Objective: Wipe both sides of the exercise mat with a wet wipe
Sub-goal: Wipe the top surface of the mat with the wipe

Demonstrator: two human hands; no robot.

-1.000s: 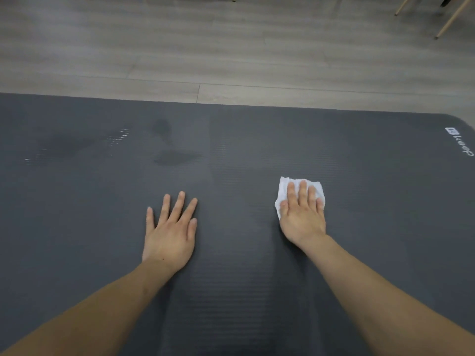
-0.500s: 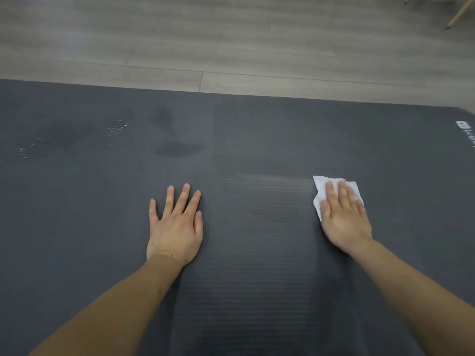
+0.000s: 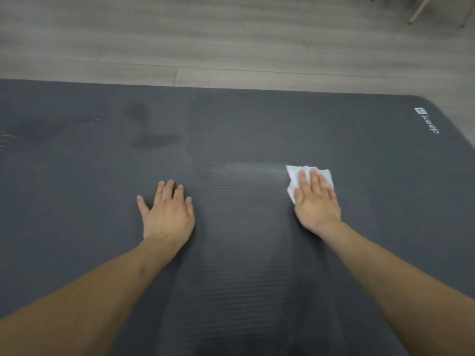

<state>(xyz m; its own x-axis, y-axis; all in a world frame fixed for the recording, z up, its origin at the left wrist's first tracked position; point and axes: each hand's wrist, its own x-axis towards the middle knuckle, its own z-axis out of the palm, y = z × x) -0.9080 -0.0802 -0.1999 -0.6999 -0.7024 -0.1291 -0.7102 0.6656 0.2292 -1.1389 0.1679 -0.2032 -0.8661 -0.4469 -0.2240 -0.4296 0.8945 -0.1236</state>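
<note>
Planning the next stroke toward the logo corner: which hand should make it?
Right. The right hand already presses the wet wipe flat, nearer the logo; the left hand only braces the mat.

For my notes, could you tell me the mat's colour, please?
Dark grey mat, finely ribbed; head view.

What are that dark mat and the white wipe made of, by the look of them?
The mat looks like soft foam or rubber: matte charcoal, with fine ribbed lines across it. The wipe looks like thin nonwoven cloth or paper: white and crumpled under the right hand. Neither is certain by sight.
</note>
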